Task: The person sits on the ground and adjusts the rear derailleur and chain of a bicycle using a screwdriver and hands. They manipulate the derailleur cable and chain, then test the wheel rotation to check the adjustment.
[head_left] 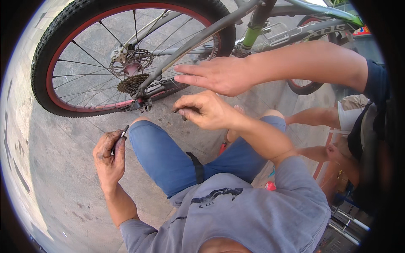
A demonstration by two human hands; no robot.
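Note:
My left hand (pixel 110 158), its fingers stained dark, is closed around a short, slim black stick-like piece (pixel 125 131) with a pale band. It is held below the bicycle's rear wheel (pixel 52 90), apart from it. My right hand (pixel 209 110) pinches a small dark piece (pixel 184 117) whose kind I cannot make out. This hand is right of the rear derailleur (pixel 145 104) and not touching it. Above the derailleur sit the cassette (pixel 133 84) and the brake disc (pixel 145 59). Another person's hand (pixel 215 76), fingers stretched out, reaches in from the right over my right hand, in front of the frame (pixel 198 40).
My knees in blue shorts (pixel 160 152) are bent below the bicycle on grey paving (pixel 67 168). Other people's legs and arms (pixel 314 118) crowd the right side. A red object (pixel 270 185) is on the ground by my right side. A second wheel (pixel 306 86) shows farther back.

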